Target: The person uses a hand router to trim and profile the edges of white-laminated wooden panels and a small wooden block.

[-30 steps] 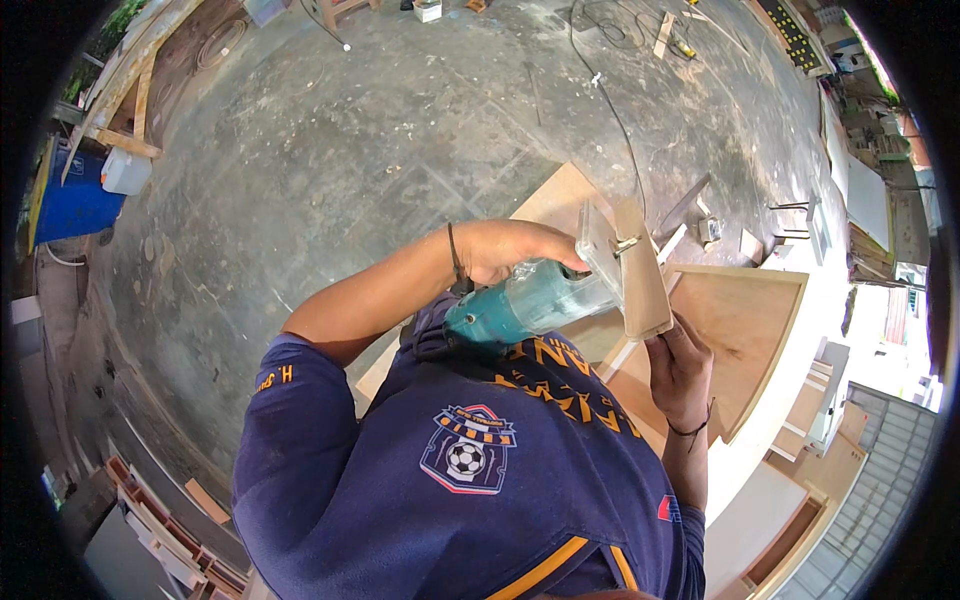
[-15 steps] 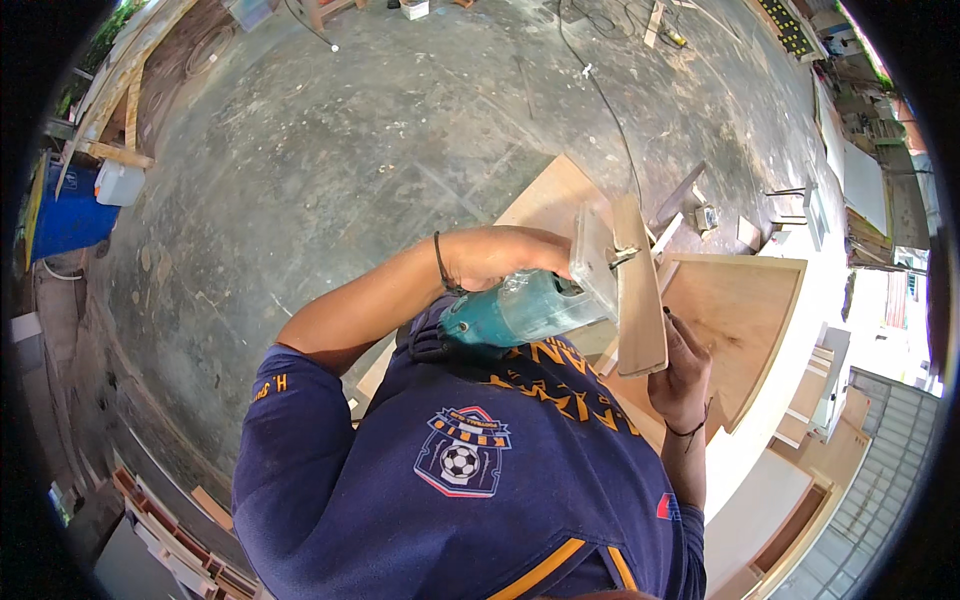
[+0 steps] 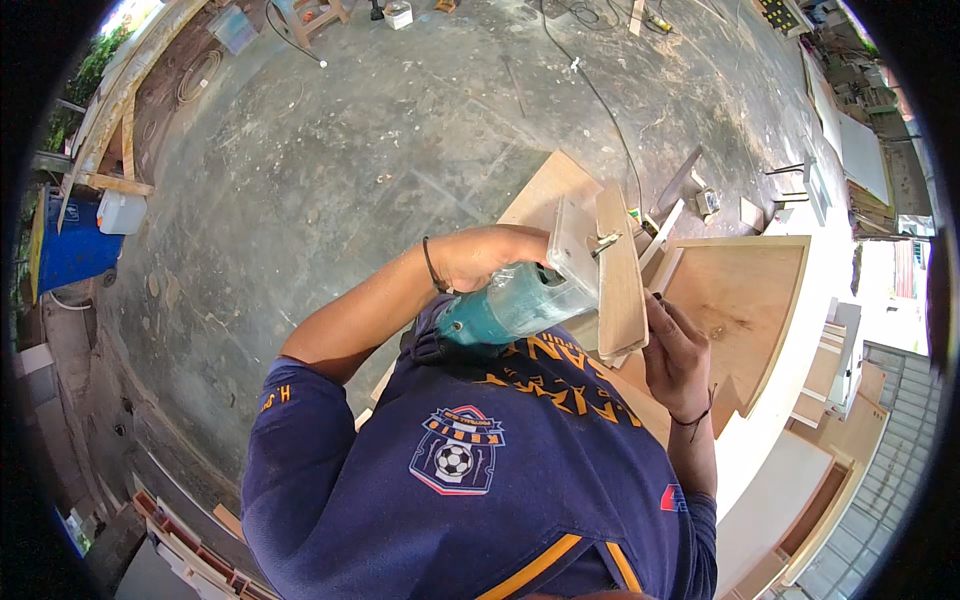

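Against board edge (image 3: 620, 275), teal trimmer (image 3: 505, 305).

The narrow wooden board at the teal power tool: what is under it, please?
Under the narrow wooden board, plywood panels show, resting on the concrete floor. The right hand steadies its lower end; the left hand holds the teal power tool. The board hides the tool's cutter.

Bare grey concrete floor (image 3: 330, 170), dusty and scuffed. Directly on it, below and just beyond the left hand (image 3: 490, 255): a tilted plywood sheet (image 3: 545, 190). Right of the right hand (image 3: 678, 350): a shallow plywood box panel (image 3: 740, 295) lying flat. Farther past both hands: a thin black cable (image 3: 600, 95) trailing across, small wood offcuts (image 3: 750, 212) scattered near.
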The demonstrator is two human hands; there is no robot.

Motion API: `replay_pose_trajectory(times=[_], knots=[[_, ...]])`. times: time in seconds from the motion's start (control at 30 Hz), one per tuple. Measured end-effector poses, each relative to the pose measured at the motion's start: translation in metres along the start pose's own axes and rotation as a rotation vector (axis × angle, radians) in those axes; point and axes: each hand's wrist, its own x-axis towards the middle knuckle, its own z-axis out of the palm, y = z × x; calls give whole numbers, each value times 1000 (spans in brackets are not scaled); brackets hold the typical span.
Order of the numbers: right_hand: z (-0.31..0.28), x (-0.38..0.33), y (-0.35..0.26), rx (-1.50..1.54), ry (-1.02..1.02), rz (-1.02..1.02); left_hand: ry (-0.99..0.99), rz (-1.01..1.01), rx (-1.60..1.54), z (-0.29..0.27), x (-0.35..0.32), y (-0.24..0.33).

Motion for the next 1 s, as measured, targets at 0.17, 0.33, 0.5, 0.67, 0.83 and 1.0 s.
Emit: replay_pose_trajectory(times=[0.17, 0.33, 0.5, 0.67, 0.83, 1.0], knots=[[1, -1, -1, 2, 3, 14, 8, -30, -28, -3, 2, -3], [1, -1, 1, 40, -10, 65, 100, -64, -48, -6, 1, -5], [7, 4, 0, 62, -25, 145, -128, 34, -61, -14, -6, -6], [9, -3, 1, 222, -103, 326, -135, 55, 23, -21, -12, -13], [19, -15, 33, 579, -113, 426, -25, 67, 100, -27, -9, -17], [41, 8, 102, 1401, 125, 342, 138, 311, 228, -35, -13, 15]])
